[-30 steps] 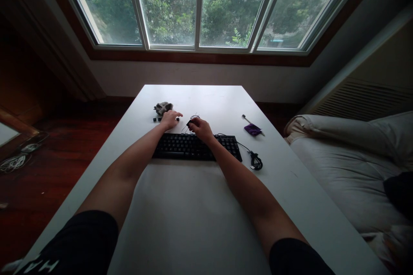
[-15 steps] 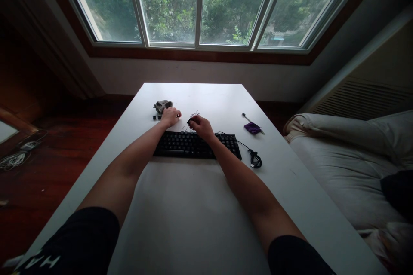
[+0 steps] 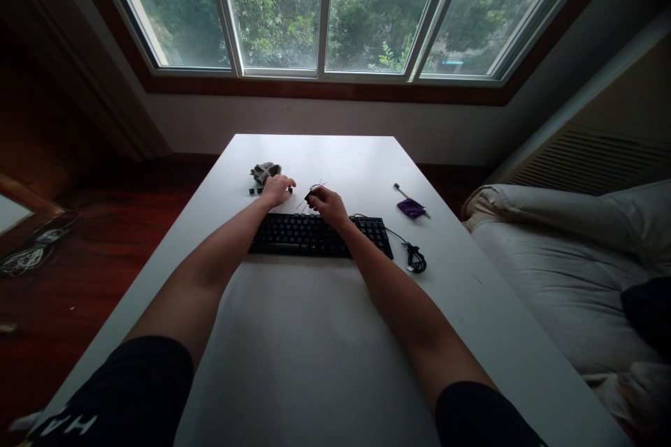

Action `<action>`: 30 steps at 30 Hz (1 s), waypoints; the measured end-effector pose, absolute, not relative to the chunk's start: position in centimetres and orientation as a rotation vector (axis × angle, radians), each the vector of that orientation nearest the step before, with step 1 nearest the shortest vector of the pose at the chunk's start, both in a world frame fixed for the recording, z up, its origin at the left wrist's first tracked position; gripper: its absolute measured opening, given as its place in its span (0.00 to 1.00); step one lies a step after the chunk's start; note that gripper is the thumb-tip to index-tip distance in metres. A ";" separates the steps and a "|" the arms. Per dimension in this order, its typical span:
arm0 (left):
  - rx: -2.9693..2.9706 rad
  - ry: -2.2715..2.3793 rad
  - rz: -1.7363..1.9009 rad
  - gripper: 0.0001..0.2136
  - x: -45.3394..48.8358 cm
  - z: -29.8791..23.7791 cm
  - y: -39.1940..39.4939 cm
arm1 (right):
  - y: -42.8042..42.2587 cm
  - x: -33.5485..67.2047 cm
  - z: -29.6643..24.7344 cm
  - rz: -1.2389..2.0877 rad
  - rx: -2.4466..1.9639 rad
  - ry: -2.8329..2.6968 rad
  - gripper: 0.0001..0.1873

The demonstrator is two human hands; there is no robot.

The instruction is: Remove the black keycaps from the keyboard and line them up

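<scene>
- Far left on the white table: a crumpled grey bundle lies just beyond a row of small black pieces, which look like keycaps.
- Your left hand reaches past the keyboard's left part, at the right end of this row. A single black piece shows just under your fingertips. The grip is narrow; you cannot tell from this view whether it touches the piece.
- Centre: the black keyboard lies flat on the table, partly covered by your forearms.
- Your right hand, above the keyboard's far edge, pinches a small dark wire tool, its thin wires extending from the fingers. It resembles a keycap puller.
- Step in hand, as judged: arranging a loose piece with the left hand while the right holds the tool ready. The next move calls for a clear left fingertip placement and a steady right pinch, wires kept free of the keys.
- Right: a purple cloth lies with a slim stick, beyond the coiled cable.
- Compared with half a second earlier: your left fingers were curled closer about the piece; they now sit slightly lifted and straighter. Right hand, tool and keyboard show no clear change.
</scene>
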State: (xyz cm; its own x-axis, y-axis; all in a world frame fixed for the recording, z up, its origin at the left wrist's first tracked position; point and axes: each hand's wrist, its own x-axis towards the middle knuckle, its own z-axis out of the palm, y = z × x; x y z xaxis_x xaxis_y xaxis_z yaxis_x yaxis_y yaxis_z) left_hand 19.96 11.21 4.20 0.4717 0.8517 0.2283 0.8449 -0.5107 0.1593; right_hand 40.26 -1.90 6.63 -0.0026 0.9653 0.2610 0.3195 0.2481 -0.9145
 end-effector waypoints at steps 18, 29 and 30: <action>2.687 1.579 0.452 0.13 19.6 3.7 11.1 | -1.7 39.9 6.1 0.714 -1.288 -1.567 0.15; 2.693 1.549 0.461 0.15 18.7 3.9 11.0 | -1.6 38.7 5.6 0.559 -1.235 -1.778 0.15; 2.694 1.545 0.467 0.15 18.7 3.9 11.0 | -1.7 38.5 5.8 0.548 -1.236 -1.789 0.17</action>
